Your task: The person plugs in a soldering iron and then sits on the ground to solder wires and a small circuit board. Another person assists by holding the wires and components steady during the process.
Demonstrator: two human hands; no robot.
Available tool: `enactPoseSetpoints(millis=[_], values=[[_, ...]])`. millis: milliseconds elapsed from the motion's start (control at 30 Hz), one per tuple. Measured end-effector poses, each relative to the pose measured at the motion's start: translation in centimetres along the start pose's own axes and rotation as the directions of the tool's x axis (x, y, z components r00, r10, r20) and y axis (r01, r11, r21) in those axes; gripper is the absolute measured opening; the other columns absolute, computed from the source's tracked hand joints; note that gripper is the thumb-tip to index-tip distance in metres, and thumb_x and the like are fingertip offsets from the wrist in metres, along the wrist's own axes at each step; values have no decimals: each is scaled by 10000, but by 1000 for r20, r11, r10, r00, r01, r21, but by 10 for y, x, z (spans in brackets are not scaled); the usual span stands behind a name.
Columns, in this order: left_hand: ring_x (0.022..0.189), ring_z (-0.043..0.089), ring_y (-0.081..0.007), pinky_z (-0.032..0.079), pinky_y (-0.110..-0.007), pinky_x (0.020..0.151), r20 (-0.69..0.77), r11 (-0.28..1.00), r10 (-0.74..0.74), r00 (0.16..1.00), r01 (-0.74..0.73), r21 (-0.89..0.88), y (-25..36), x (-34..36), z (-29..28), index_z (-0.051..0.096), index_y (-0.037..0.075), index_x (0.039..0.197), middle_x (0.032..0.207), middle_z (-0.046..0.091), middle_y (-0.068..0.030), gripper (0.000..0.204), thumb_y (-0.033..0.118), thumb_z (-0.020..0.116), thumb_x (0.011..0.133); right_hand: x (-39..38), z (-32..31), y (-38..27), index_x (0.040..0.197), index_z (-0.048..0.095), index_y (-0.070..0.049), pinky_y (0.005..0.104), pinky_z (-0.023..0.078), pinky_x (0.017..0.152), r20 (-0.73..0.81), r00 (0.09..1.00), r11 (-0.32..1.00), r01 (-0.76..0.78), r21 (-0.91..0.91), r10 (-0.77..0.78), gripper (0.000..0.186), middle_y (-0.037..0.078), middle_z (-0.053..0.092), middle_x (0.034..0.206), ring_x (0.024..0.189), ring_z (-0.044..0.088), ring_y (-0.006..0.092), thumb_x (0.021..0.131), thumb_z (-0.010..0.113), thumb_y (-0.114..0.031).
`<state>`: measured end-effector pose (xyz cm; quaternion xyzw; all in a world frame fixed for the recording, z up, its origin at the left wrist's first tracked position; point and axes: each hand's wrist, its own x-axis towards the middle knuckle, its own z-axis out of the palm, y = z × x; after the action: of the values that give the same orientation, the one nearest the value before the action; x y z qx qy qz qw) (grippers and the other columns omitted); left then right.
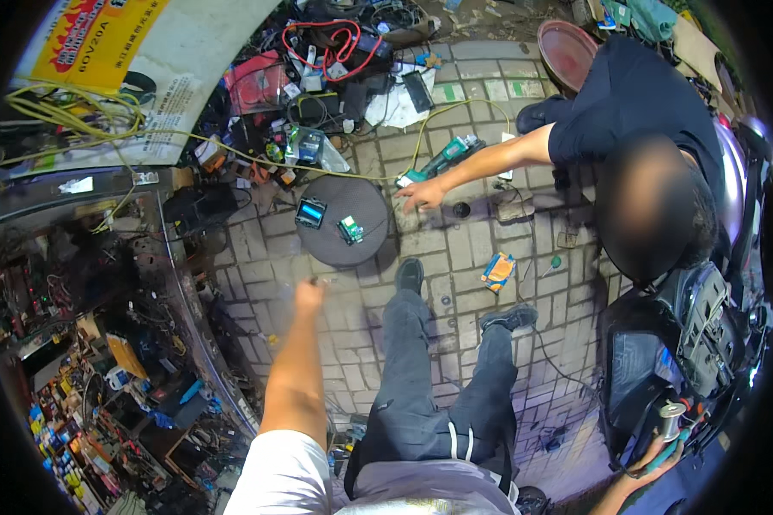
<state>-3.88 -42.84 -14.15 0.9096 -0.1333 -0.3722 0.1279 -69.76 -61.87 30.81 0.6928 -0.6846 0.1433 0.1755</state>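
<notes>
My left hand (309, 294) is stretched out low over the brick paving, just short of a round dark stool top (365, 245). It is blurred, so its fingers cannot be read. On the stool top lie a small module with a lit blue screen (311, 212) and a green circuit board (350, 229). My right hand (652, 461) is at the lower right, closed around a small spool (670, 420) with a teal part under it. My legs in grey trousers (421, 386) and black shoes stretch forward between the hands.
Another person in a dark shirt (635, 94) crouches at the right, one hand (421, 194) flat on the paving near a green power tool (445, 158). A heap of cables and parts (335, 60) lies beyond the stool. A cluttered parts counter (103, 343) fills the left. An orange packet (497, 271) lies on the paving.
</notes>
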Motion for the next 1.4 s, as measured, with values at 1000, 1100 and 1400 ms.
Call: enactPoseSetpoints(millis=[1000, 1100, 1400], values=[[1000, 547, -326, 465, -448, 815, 251, 716, 414, 875, -483, 504, 67, 166, 119, 640, 152, 1016, 1032, 601, -99, 366, 409, 536, 777, -37, 57, 45, 1205, 446, 7, 255, 473, 757, 157, 899, 906, -421, 53, 408, 500, 101, 561, 966, 836, 553, 149, 861, 648, -295], [976, 562, -302, 475, -429, 780, 208, 684, 457, 865, -491, 539, 71, 157, 116, 647, 126, 952, 1013, 613, -77, 342, 392, 550, 761, -41, 63, 43, 1211, 439, 4, 260, 472, 764, 173, 875, 874, -473, 113, 452, 498, 103, 562, 969, 845, 554, 151, 864, 643, -289], [1009, 566, -256, 438, -418, 837, 206, 667, 395, 896, -433, 607, 78, 148, 116, 621, 133, 1025, 1080, 597, -57, 441, 359, 698, 655, -56, 64, 47, 1230, 419, -5, 276, 470, 788, 215, 832, 816, -548, 183, 511, 494, 107, 565, 978, 872, 557, 159, 873, 631, -273]])
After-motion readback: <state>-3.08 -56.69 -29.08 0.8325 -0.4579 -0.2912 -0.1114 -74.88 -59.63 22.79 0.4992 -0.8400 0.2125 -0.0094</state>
